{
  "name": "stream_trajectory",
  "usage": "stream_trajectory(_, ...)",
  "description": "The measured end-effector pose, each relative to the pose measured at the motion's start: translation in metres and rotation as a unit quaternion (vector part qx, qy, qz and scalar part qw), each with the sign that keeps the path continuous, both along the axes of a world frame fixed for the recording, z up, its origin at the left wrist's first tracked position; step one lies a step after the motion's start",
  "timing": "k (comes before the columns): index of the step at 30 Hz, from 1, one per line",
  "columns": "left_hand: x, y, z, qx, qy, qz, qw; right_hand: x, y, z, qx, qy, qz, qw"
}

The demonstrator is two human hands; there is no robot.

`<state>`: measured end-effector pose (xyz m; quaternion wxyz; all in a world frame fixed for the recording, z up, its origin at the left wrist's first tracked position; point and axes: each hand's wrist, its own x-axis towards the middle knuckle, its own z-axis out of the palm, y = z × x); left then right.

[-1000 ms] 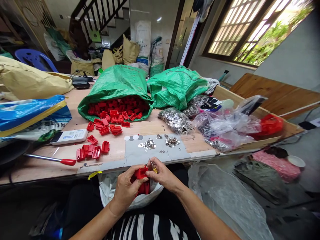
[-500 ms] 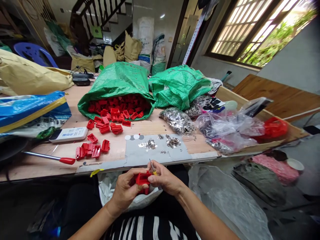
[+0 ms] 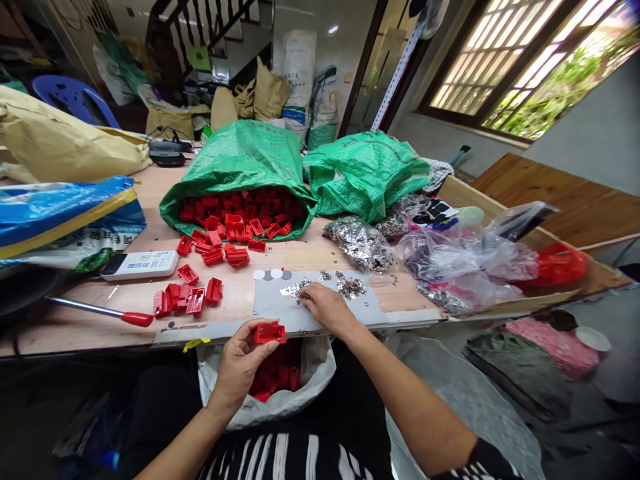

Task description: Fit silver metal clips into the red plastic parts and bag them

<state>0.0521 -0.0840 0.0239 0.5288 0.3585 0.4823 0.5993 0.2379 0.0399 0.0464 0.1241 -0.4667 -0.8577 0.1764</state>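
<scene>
My left hand pinches a small red plastic box-like housing between thumb and fingers, its hollow side showing. The housing is raised over a white sack that holds more red parts. My right hand reaches onto a grey mat, palm down, with its fingers bent together at a small pile of shiny metal pieces. Its fingertips are partly hidden, so whatever they grip does not show. A second metal pile lies just to the right of that hand.
A green woven bag spills red housings onto the table. Another green bag and a clear bag of metal pieces stand beside it. A red-tipped lever juts in at left. Plastic bags fill the right side.
My right hand has left the red housing and moved up to the metal pile; the yellow-handled thin tool it held no longer shows. My left hand has shifted left and up with the housing.
</scene>
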Motion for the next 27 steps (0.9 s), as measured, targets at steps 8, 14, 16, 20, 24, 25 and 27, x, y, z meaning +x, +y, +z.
stream_trajectory(8, 0.000, 0.003, -0.005, -0.010, -0.003, -0.008, 1.000, -0.009, 0.006, 0.005, -0.010, -0.043, 0.021, 0.999)
stream_trajectory(14, -0.001, 0.004, -0.006, -0.007, 0.003, -0.010, 1.000, -0.003, 0.005, 0.005, -0.030, 0.071, 0.000, 0.997)
stream_trajectory(16, -0.001, 0.004, -0.006, 0.002, 0.032, -0.005, 0.999, -0.002, 0.001, 0.005, -0.046, 0.130, -0.013, 0.990)
stream_trajectory(20, 0.000, 0.005, -0.005, 0.030, 0.116, 0.018, 0.993, -0.007, -0.016, 0.007, -0.139, 0.262, -0.048, 0.954)
stream_trajectory(24, 0.002, 0.007, -0.004, 0.082, 0.183, 0.046, 0.979, -0.024, -0.040, 0.009, -0.310, 0.395, -0.068, 0.862)
stream_trajectory(25, 0.003, 0.008, -0.004, 0.092, 0.191, 0.049, 0.976, -0.028, -0.045, 0.009, -0.333, 0.413, -0.069, 0.845)
stream_trajectory(27, 0.003, 0.008, -0.004, 0.107, 0.202, 0.052, 0.972, -0.034, -0.053, 0.007, -0.345, 0.433, -0.080, 0.829)
